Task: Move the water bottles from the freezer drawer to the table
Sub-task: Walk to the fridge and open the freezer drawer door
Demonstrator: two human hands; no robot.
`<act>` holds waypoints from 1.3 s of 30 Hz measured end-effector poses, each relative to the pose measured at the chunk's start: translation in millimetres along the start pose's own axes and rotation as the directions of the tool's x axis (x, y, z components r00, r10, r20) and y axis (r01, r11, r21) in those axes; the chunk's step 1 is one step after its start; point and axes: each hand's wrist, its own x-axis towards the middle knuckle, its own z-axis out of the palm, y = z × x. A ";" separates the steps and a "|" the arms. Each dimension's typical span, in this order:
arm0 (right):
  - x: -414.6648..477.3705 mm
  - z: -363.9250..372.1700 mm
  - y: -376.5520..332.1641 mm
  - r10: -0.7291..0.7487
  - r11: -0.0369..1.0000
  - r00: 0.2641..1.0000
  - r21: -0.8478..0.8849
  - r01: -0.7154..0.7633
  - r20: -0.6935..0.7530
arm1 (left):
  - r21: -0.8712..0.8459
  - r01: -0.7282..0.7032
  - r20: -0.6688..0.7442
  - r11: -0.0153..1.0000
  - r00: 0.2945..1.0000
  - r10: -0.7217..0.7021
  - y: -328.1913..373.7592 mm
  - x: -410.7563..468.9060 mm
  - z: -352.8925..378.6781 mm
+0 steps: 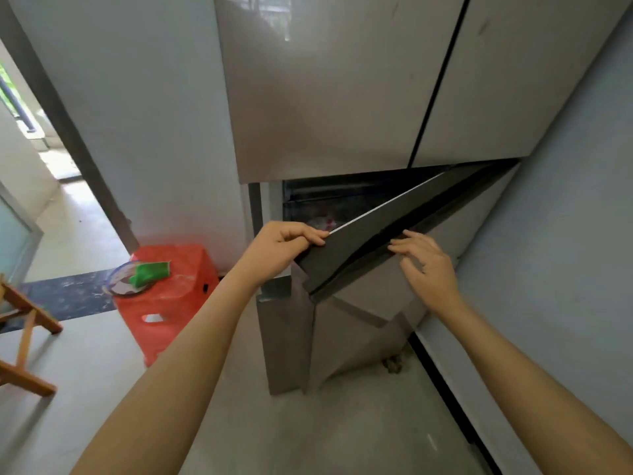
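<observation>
The left hand [281, 249] pinches the near top corner of the half-open freezer door [371, 291]. The right hand [426, 267], fingers loosely spread, touches its top edge. Behind the door, the freezer drawer [342, 202] is dark and blurred; water bottles cannot be made out.

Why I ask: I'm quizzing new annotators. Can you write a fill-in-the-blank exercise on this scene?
1. The left hand grips the corner of the lower fridge door, which stands ____.
2. The stool beside the fridge is ____.
3. A ____ cloth lies on the plate on the stool.
Missing words: open; red; green.
</observation>
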 end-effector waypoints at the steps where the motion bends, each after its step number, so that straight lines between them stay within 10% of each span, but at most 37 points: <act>1: -5.4 -7.5 2.2 0.015 1.000 1.000 -0.004 -0.015 -0.014 | -0.009 -0.015 0.028 1.000 0.999 0.015 0.0 -2.2 2.5; 16: -85.2 -141.2 44.0 0.315 0.906 0.946 0.271 -0.325 0.081 | 0.106 -0.548 0.566 0.830 0.720 0.403 56.5 -3.5 141.7; 25: -102.0 -232.9 80.5 0.391 0.844 0.871 0.262 -0.468 0.296 | 0.115 -0.504 0.477 0.856 0.784 0.397 71.9 48.5 259.7; 35: -124.8 -343.6 102.2 0.529 0.843 0.735 -0.358 -0.401 0.424 | 0.060 -0.523 0.399 0.850 0.794 0.460 83.8 92.1 398.8; 39: -136.6 -357.6 126.7 0.595 0.608 0.760 -0.765 -0.213 0.262 | 0.164 -0.634 0.493 0.755 0.716 0.494 89.9 105.0 444.7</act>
